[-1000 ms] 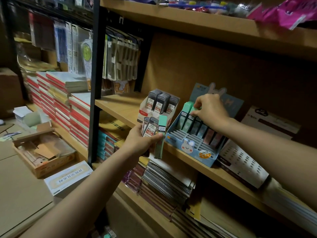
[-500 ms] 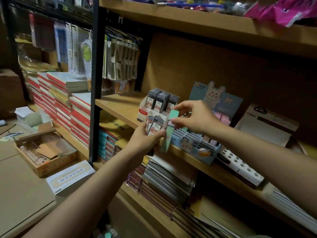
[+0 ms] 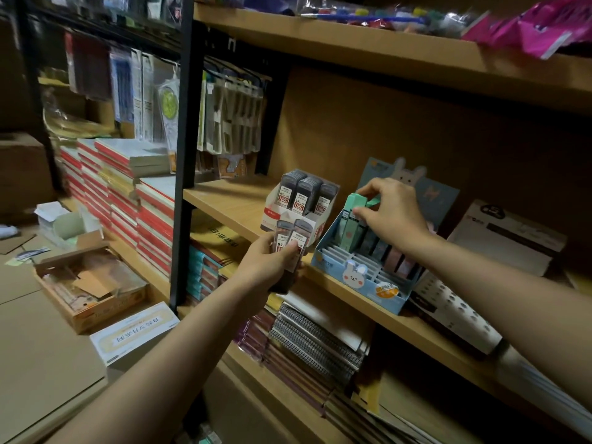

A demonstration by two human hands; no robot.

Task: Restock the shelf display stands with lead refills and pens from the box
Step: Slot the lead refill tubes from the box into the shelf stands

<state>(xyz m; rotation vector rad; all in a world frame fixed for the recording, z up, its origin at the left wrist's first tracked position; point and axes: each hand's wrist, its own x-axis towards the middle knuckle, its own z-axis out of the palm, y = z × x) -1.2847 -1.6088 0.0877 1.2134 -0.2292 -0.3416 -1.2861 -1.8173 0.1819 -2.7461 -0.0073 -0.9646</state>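
Head view: right hand (image 3: 392, 216) pinches green refill case (image 3: 354, 203) over blue stand (image 3: 362, 277); left hand (image 3: 269, 262) grips 2 grey refill cases (image 3: 293, 241).

left hand (image 3: 272, 261) curled round grey refill cases (image 3: 293, 240), right hand (image 3: 392, 213) pinching a green case (image 3: 352, 219) beside them

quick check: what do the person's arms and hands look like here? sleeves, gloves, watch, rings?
Both forearms are bare as far as the frame shows, with no sleeve edge in view. The left hand and right hand wear no gloves. No watch, bracelet or ring shows on either, and no markings. The dim light limits fine detail.
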